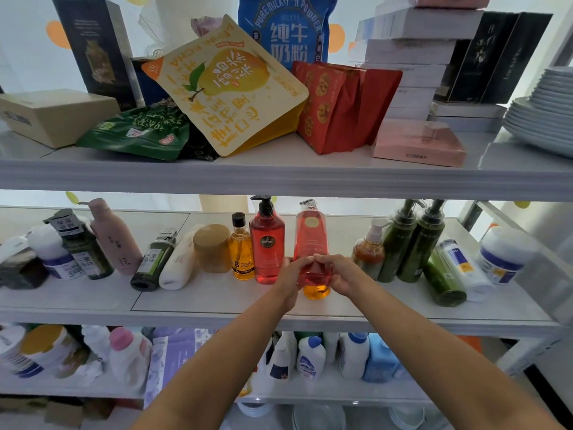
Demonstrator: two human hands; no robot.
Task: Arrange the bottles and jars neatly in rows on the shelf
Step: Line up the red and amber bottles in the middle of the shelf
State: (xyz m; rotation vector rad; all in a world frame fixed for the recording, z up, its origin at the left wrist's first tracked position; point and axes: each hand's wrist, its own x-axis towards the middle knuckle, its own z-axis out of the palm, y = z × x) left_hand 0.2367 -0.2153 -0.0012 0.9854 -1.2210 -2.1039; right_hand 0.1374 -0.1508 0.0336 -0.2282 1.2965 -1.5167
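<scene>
left hand (290, 276): fingers wrapped round pink bottle (311, 234), low down
right hand (336, 274): grips same bottle, opposite side
pink bottle: upright at middle shelf (217, 293), just beside red pump bottle (267, 243)

Head-worn wide view, close, facing shelf (186, 318), roughly mid-tier level

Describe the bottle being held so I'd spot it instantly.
On the middle shelf, near its centre, the left hand and right hand grip the lower half of a tall pink-red bottle. Unlike the darker red pump bottle to its left, it bears a round gold label.
</scene>
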